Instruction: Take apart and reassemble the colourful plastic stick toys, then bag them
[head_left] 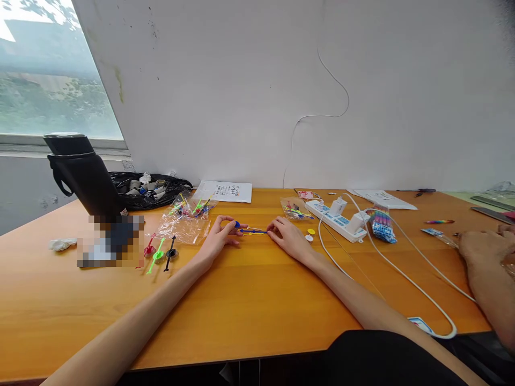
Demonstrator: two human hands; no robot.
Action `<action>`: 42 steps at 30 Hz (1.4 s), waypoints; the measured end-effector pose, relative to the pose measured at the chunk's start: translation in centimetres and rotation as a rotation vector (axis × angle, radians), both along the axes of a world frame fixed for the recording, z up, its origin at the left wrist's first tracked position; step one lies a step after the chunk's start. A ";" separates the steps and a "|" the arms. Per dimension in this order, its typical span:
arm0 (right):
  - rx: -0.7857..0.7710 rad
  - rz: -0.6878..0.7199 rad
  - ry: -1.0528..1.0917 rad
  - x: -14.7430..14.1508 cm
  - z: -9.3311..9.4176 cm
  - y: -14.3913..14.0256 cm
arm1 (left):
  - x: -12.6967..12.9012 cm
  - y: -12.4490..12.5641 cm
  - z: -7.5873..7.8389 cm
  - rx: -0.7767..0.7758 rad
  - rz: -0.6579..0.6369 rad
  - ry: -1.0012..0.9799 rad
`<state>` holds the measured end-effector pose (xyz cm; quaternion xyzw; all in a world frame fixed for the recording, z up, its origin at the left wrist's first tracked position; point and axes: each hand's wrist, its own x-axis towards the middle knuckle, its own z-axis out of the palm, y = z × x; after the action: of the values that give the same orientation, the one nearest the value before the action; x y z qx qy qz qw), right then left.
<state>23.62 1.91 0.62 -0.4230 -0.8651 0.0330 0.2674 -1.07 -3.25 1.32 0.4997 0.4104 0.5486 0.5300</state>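
Fingers [225, 219] of the left hand [215, 238]: pinched, almost no gap, on a small dark-blue round plastic piece [236, 224]. Right hand [285, 233]: thumb and index drawn close at the right end of a slim blue plastic arrow [252, 231]; too small from here to tell gripped from touched. Arrow lies between the hands, a slim yellow plastic arrow [250, 234] just beside it.

Step in hand, my read: working the blue piece and blue arrow as a pair. Next move likely calls for careful alignment with a light pinch.

On the worktop [241, 300], left side: red [148, 250], green [158, 256] and black plastic arrow spinners [171, 253]. Small yellow round disc [311, 231] and white round disc [309, 238] sit just right of the right hand.
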 end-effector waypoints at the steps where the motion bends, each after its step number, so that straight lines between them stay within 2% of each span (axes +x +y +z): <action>1: -0.001 0.000 0.002 0.0 0.0 0.0 | 0.0 0.0 0.0 -0.004 0.003 -0.007; 11: 0.004 -0.007 -0.006 -0.2 0.2 -0.2 | -0.2 -0.1 0.1 -0.010 -0.001 -0.019; 16: 0.014 0.010 -0.015 -0.3 0.3 -0.4 | -0.3 0.5 -0.6 -0.007 0.001 0.059; 18: 0.012 0.015 -0.014 -0.3 0.2 -0.4 | -0.4 0.7 -0.7 0.048 -0.006 0.155; 20: 0.012 0.013 -0.008 -0.3 0.2 -0.3 | -1.0 0.6 -0.3 0.148 -0.056 0.347; 22: 0.011 0.012 -0.002 -0.3 0.0 -0.2 | -1.9 0.2 0.7 0.241 -0.156 0.609; 24: 0.007 0.015 0.008 -0.3 -0.1 -0.1 | -3.0 -0.3 1.9 0.269 -0.270 0.833; 27: 0.001 0.023 0.024 -0.2 -0.1 -0.1 | -4.5 -0.9 3.2 0.256 -0.377 0.976; 30: -0.009 0.031 0.057 -0.2 -0.1 -0.1 | -5.3 -0.8 3.3 0.188 -0.416 0.975; 33: -0.082 0.046 0.162 -0.5 -0.3 0.1 | -5.0 -0.4 2.8 0.194 -0.403 0.935; 38: -0.419 0.129 0.642 -1.4 -0.5 0.5 | -3.2 -0.2 1.9 0.265 -0.357 0.695; 42: -0.610 0.171 0.875 -1.9 0.1 0.1 | -1.8 -0.3 1.2 0.193 -0.297 0.412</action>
<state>21.75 1.99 0.74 -0.3562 -0.6552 0.4778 0.4642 -2.89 -3.59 2.56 0.7037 0.3775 0.3885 0.4598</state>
